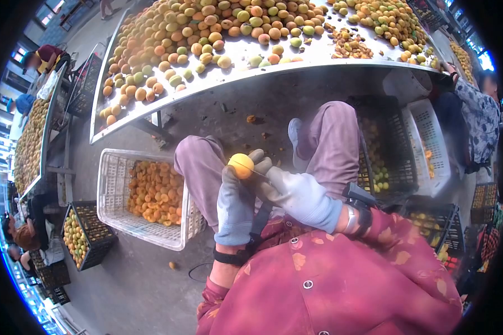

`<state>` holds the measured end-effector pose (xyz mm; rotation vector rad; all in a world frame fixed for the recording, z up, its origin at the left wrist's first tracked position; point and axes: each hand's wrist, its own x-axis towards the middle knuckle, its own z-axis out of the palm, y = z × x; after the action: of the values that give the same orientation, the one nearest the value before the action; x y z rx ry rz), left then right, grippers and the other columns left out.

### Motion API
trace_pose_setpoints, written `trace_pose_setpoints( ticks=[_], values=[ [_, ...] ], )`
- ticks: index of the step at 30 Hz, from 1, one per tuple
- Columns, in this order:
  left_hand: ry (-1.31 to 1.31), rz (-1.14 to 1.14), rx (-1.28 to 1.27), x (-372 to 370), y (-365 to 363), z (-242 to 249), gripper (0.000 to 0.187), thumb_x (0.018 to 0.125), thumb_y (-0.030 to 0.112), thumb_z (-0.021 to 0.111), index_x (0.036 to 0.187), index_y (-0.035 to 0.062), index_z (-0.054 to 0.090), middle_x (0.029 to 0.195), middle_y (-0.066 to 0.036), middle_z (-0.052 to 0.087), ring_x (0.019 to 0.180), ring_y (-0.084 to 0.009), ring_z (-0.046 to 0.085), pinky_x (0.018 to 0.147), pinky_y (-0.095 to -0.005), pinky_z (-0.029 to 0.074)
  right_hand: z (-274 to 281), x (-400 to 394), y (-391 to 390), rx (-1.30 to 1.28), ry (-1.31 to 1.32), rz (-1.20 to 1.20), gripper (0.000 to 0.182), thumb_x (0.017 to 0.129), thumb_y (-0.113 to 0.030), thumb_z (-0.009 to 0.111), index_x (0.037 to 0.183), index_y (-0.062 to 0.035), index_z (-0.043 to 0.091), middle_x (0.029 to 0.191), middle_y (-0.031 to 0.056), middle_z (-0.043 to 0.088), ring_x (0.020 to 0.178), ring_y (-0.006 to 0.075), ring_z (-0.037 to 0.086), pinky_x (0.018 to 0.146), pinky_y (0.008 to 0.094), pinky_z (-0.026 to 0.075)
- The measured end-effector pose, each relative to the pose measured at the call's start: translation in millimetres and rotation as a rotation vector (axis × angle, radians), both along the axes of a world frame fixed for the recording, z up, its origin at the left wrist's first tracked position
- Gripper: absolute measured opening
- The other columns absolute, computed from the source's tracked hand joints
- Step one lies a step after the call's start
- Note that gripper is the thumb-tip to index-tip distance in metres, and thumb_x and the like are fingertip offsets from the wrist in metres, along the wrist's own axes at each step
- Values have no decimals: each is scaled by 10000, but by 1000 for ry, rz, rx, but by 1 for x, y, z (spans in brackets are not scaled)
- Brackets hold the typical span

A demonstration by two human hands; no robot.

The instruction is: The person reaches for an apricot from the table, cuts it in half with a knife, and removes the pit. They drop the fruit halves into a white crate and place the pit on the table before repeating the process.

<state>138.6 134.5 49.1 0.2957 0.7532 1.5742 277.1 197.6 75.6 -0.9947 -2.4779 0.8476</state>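
An apricot (241, 166) is pinched at the fingertips of the gloved left hand (235, 204), above the lap. A thin blade (258, 173), gripped in the closed right hand (299, 196), is laid against the fruit. The cut is best guided around the seam, with fingertips kept clear. A white crate (113, 207) of halves stands nearby, left.

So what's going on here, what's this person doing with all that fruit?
A seated person in gloves holds a yellow-orange fruit in the left hand, while the right hand presses a thin blade against it. A white crate of cut fruit halves sits on the floor on the left side of the picture. A metal table ahead is piled with whole fruit.
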Motion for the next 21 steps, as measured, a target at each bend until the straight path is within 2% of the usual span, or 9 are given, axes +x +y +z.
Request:
trace_pose_setpoints(
  ticks=[1,3,4,6,9,13,15,18,21],
  values=[
    [0,-4,-1,-2,0,-1,670,990,520,425,1362,-37,455,1178,-142,634,1070,-179,591,955,-316,467,0,1,1,-1,0,-4,215,900,-245,611,1049,-97,564,787,151,646,678,350,652,557,419,511],
    [262,-6,-11,-9,-1,-3,601,997,427,478,1371,-43,448,1194,-128,625,1105,-164,570,980,-298,441,-1,5,5,-7,42,2,196,904,-231,601,1042,-97,568,791,149,647,683,344,655,562,418,513],
    [263,-4,-12,-10,0,-3,601,997,427,478,1371,-43,448,1194,-128,625,1105,-164,570,980,-298,441,-2,5,6,-8,42,4,196,904,-231,601,1042,-97,568,791,149,647,683,344,655,562,418,513],
    [548,194,-17,-13,5,-2,515,991,305,520,1363,-46,464,1197,-104,620,1095,-150,569,969,-275,433,-1,5,8,-18,-46,44,181,908,-223,596,1033,-94,572,795,145,646,679,338,653,565,420,512],
    [541,122,-59,-15,4,9,470,972,228,549,1344,-51,486,1202,-87,613,1036,-139,589,936,-270,447,-1,6,9,28,-27,50,170,904,-215,600,1024,-97,579,784,135,639,659,322,650,542,409,513],
    [592,126,-145,-13,5,8,472,973,253,548,1328,-54,500,1171,-98,632,983,-135,608,904,-268,463,-8,3,4,95,-61,70,161,897,-212,609,1012,-103,579,761,130,628,641,313,646,517,398,514],
    [349,36,-71,-13,2,0,471,974,266,545,1317,-55,507,1121,-106,654,943,-131,616,869,-256,475,-15,3,4,163,-40,61,158,885,-204,623,1003,-108,579,769,117,623,626,290,648,498,381,516],
    [141,40,-101,-7,4,-3,469,978,282,538,1308,-50,516,1060,-105,673,910,-131,620,834,-250,485,-15,1,4,143,38,20,174,874,-198,638,1006,-104,575,807,108,628,621,276,651,509,376,522],
    [273,47,-117,-9,4,1,444,975,248,538,1309,-43,517,1038,-93,672,887,-122,617,815,-244,489,-24,3,5,134,90,45,170,865,-186,652,985,-91,579,832,98,629,617,266,650,513,363,524]
  ],
)
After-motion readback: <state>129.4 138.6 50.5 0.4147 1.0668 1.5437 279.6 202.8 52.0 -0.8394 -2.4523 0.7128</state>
